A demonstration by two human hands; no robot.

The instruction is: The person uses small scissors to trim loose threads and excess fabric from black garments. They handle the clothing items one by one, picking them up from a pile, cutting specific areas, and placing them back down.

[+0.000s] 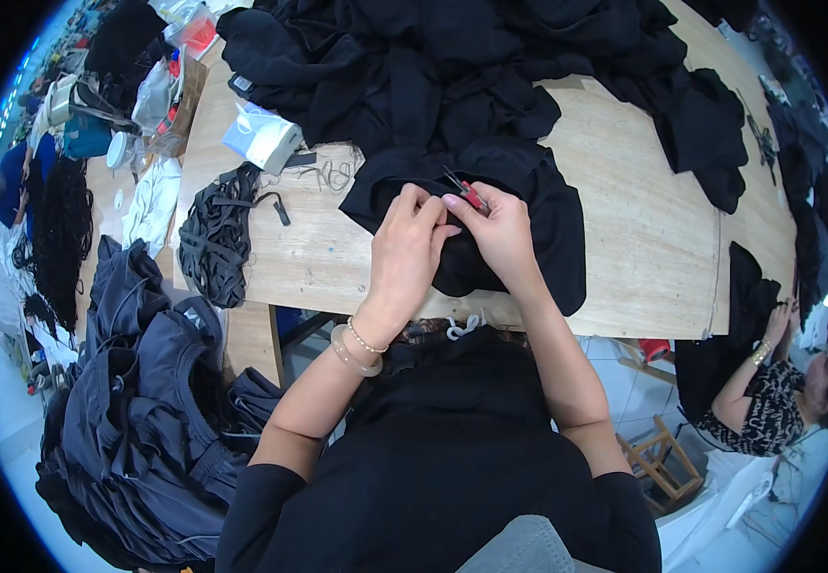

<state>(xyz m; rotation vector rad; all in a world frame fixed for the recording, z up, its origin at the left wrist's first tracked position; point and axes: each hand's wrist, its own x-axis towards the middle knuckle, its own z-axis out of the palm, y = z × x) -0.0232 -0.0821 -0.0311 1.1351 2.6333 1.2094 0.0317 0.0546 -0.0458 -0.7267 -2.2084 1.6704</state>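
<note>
A black garment [552,215] lies on the wooden table in front of me, bunched up under both hands. My left hand [402,250] is closed, its fingertips pinching the cloth near the garment's upper edge. Right beside it, my right hand [504,239] grips small red-handled thread snips [474,197], their dark blades angled up and away to the left. The two hands almost touch at the fingertips. What lies between the left fingers is too small to make out apart from the cloth.
More black garments [404,76] are heaped along the far side. Left of me are a tissue box [266,138], a bundle of dark tapes [215,234] and piled dark grey garments [146,401]. At right, another person [767,396] handles black cloth beside a wooden stool [662,463].
</note>
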